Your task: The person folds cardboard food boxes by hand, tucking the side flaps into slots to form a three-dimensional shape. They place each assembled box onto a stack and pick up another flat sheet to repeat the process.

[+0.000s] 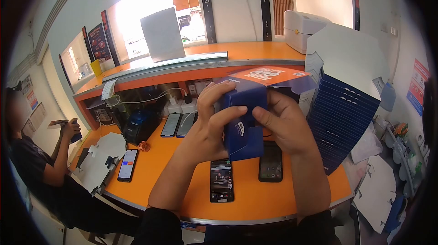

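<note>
A dark blue cardboard box, with an orange printed panel at its top, is held up over the orange desk. My left hand grips its left side, fingers bent over the front. On the right side, my right hand presses its thumb against the box near an open edge. Below the box, a phone with a lit screen and a dark phone lie on the desk. To the right of my right hand rises a tall stack of flat blue cardboard pieces.
Two phones lie beside a black printer. Another phone is at the left, near white cardboard sheets. A person stands at far left holding something. A raised shelf runs behind, bearing a white device.
</note>
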A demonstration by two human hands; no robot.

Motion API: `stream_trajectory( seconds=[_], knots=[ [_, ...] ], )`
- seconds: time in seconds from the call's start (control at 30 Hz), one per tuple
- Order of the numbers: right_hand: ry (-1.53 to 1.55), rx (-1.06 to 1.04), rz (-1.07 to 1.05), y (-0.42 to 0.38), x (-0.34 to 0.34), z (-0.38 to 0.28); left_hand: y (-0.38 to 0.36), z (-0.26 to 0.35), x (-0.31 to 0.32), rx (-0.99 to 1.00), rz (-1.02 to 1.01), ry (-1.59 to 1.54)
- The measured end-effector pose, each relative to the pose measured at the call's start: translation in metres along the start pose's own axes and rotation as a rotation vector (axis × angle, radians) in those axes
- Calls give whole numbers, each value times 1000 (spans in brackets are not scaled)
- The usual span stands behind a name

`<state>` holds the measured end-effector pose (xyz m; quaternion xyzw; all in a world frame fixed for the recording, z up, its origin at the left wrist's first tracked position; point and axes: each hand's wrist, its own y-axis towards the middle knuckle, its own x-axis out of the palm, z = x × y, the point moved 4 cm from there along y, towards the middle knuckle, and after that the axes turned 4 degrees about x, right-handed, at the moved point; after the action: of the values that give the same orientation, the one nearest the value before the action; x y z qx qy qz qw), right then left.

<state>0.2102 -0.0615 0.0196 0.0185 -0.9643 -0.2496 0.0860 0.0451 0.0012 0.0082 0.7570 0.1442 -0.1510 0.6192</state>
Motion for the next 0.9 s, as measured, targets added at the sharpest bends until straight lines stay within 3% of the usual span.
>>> stream_trajectory(
  seconds=[0.23,0.33,0.43,0.53,0.63,0.73,0.9],
  knots=[
    [185,-79,-70,4,-21,12,-2,-6,1,18,15,107],
    [-74,-222,-2,5,-14,5,-2,-4,2,4,14,134],
    [-325,-188,34,-1,5,0,-1,-3,2,12,51,163],
    [-309,-163,-62,-2,6,2,0,-3,-1,35,90,152],
    [-462,-284,28,-1,3,1,1,0,-2,35,69,185],
    [-383,-458,126,3,2,3,3,5,-4,34,12,212],
    [-35,-93,-185,-11,1,-5,1,6,4,92,55,141]
  ],
)
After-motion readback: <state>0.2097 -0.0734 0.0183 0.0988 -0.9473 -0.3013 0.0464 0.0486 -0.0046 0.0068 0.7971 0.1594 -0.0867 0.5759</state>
